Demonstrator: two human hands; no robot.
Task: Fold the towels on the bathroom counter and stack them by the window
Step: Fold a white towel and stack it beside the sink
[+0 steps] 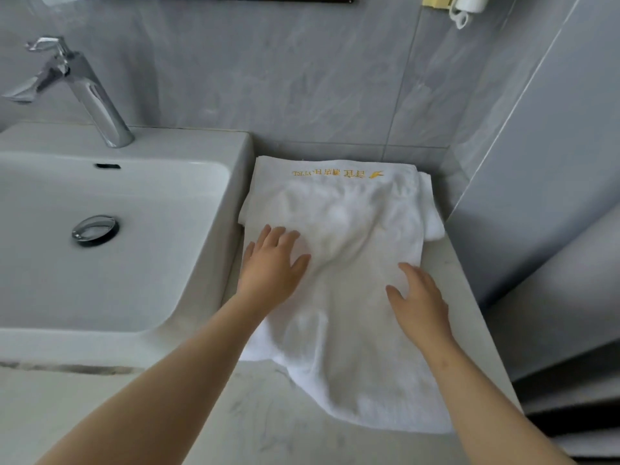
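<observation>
1. My left hand and right hand lie flat on the towel, hiding the cloth beneath.
2. Its gold lettering is upside down and too blurred to read.
3. Only an edge of a lower white layer shows.
4. The wall fitting, perhaps a hair dryer, is cut by the top edge.
5. The sink runs off the left.

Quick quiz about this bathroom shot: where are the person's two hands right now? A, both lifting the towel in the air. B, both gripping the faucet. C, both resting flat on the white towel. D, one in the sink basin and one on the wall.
C: the left hand and right hand lie with fingers spread on the white towel, which lies on the counter beside the sink.
</observation>
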